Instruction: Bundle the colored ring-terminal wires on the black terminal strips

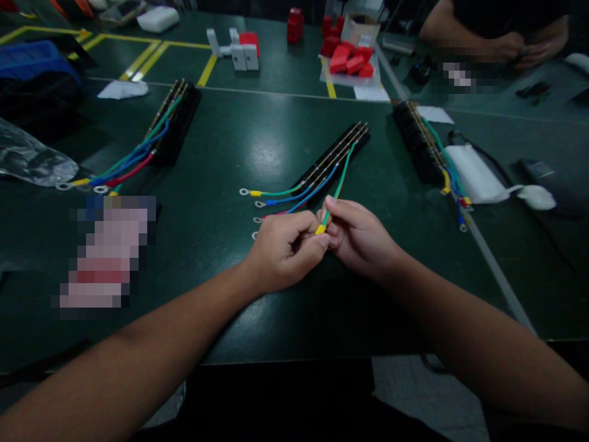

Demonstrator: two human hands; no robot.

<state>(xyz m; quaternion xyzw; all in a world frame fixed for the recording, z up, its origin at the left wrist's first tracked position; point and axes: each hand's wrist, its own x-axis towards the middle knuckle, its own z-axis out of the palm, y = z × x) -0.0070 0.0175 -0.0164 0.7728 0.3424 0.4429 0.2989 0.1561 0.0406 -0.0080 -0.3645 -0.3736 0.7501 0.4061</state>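
A black terminal block (pixel 334 156) lies at the middle of the dark green table (pixel 257 141), with green, blue and red wires running out of it toward me. My left hand (pixel 285 248) and my right hand (pixel 356 236) meet just in front of it. Both pinch the end of one green wire (pixel 341 175) at its yellow sleeve (pixel 321 229). Other wires from the same block end in ring terminals (pixel 244 191) lying flat to the left of my hands.
A second wired block (pixel 172 123) lies at the left, a third (pixel 421 144) at the right beside a white device (pixel 476 175). Red parts (pixel 352 60) and grey-white pieces (pixel 239 52) sit at the back. Another person's hands (pixel 519 46) work at the far right.
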